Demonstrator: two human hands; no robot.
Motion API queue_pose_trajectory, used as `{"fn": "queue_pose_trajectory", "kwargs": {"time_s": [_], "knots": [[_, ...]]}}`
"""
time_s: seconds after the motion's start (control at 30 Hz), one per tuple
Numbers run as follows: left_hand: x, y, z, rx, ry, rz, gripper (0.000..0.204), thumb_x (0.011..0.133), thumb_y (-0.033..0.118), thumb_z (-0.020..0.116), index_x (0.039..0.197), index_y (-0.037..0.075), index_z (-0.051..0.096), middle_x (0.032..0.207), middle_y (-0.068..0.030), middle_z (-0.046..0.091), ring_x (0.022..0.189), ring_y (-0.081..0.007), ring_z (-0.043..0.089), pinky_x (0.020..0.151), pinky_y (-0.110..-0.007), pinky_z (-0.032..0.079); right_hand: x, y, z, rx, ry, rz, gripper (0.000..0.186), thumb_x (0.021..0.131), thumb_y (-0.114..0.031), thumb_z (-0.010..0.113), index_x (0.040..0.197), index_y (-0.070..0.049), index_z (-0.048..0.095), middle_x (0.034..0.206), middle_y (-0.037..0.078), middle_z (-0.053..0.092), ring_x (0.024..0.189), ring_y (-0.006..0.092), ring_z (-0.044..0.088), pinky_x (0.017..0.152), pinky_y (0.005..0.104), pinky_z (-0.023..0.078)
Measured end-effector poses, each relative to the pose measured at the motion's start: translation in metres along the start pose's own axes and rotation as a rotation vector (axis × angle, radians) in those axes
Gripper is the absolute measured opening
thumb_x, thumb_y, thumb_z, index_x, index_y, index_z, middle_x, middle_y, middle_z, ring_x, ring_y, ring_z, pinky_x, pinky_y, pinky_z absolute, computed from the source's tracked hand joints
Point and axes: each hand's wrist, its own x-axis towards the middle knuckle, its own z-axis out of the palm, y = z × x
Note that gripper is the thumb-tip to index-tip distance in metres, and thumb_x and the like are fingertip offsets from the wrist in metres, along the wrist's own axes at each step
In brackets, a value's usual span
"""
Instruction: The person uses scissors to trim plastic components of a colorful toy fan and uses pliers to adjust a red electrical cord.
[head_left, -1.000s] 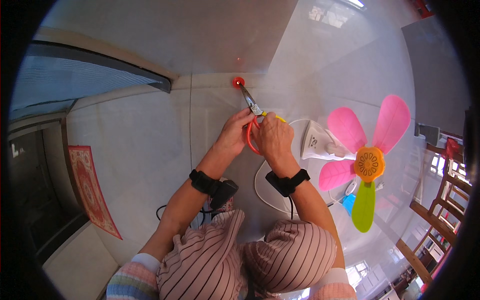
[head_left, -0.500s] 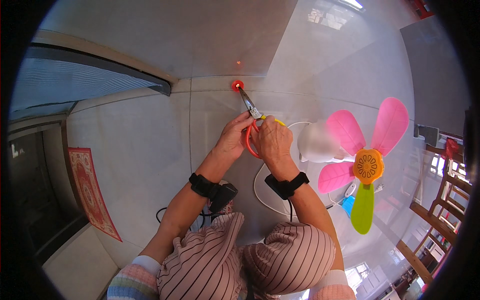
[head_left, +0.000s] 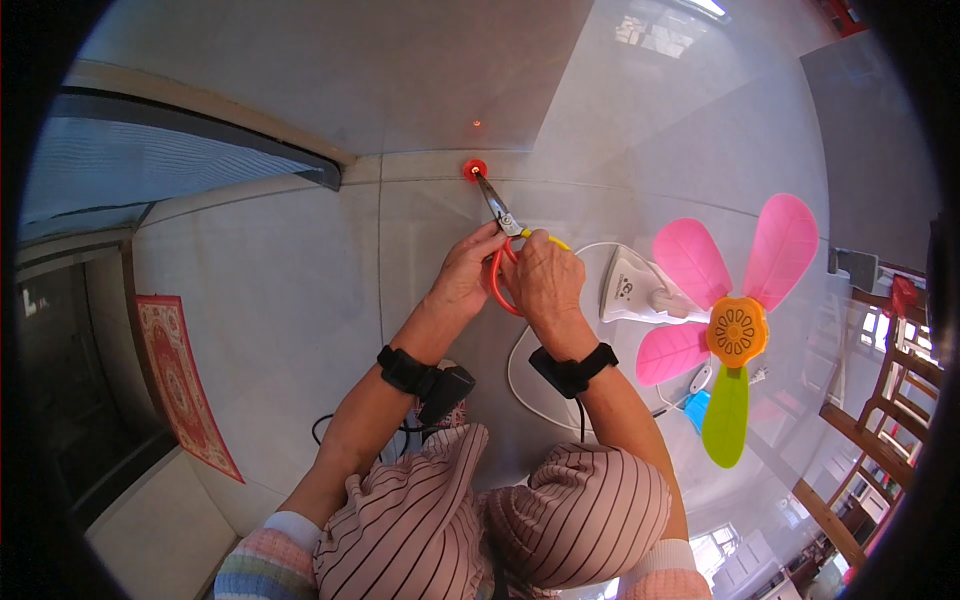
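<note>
Two hands [head_left: 551, 277], scissors [head_left: 506, 222] between them

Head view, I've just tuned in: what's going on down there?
A person's left hand and right hand both grip a red-and-yellow-handled tool. Its far end is at a small red round thing with a bright middle; I can't tell whether they touch. A fan with pink and green blades is off to the right.
</note>
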Motion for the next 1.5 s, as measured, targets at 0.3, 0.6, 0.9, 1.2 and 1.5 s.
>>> {"fn": "queue_pose_trajectory", "kwargs": {"time_s": [0.3, 0.6, 0.9, 1.2, 1.5], "knots": [[-0.003, 0.004, 0.006, -0.019, 0.033, -0.002, 0.022, 0.087, 0.008, 0.05, 0.109, 0.003, 0.053, 0.096, -0.0029, 0.058, 0.087, -0.0121, 0.056, 0.081, -0.026, 0.045, 0.0, -0.002, -0.001, 0.002, 0.007, -0.009, 0.032, 0.073, -0.031, 0.064, 0.072, -0.001, 0.053, 0.059, 0.015, 0.058, 0.057, 0.0294, 0.061, 0.052, 0.0361, 0.049], [0.009, -0.01, 0.007, -0.059, -0.027, 0.002, 0.023, 0.088, 0.008, 0.049, 0.11, 0.004, 0.052, 0.099, -0.0045, 0.058, 0.089, -0.0147, 0.056, 0.082, -0.027, 0.045, 0.0, 0.004, -0.008, 0.022, -0.012, 0.07, 0.026, 0.073, -0.028, 0.062, 0.073, -0.002, 0.056, 0.062, 0.016, 0.06, 0.059, 0.0294, 0.062, 0.052, 0.0372, 0.049], [-0.037, 0.006, 0.02, 0.027, -0.198, 0.014, 0.037, 0.093, 0.03, 0.039, 0.117, 0.003, 0.047, 0.111, -0.0092, 0.054, 0.099, -0.019, 0.054, 0.085, -0.032, 0.044, -0.04, 0.023, -0.052, 0.306, 0.072, 0.051, 0.043, 0.075, -0.042, 0.06, 0.068, 0.0, 0.054, 0.058, 0.018, 0.056, 0.056, 0.0352, 0.058, 0.05, 0.0406, 0.045], [-0.051, -0.001, 0.125, 0.801, -0.326, 0.004, 0.044, 0.087, 0.028, 0.052, 0.122, 0.003, 0.044, 0.107, -0.0097, 0.055, 0.086, -0.0178, 0.057, 0.076, -0.03, 0.048, -0.143, 0.071, -0.23, 0.882, -0.386, -0.016, 0.05, 0.079, -0.045, 0.061, 0.073, 0.002, 0.049, 0.06, 0.011, 0.044, 0.054, 0.0189, 0.039, 0.049, 0.0335, 0.033], [-0.059, -0.055, 0.233, 1.588, -0.562, 0.6, 0.078, 0.064, 0.016, 0.074, 0.13, 0.009, 0.034, 0.121, -0.0128, 0.035, 0.108, -0.0248, 0.042, 0.085, -0.036, 0.042, -0.22, 0.203, -0.251, 1.096, -0.259, 0.385, 0.05, 0.085, -0.052, 0.048, 0.065, -0.007, 0.049, 0.053, -0.003, 0.039, 0.044, 0.0051, 0.035, 0.038, 0.0198, 0.028]]}}
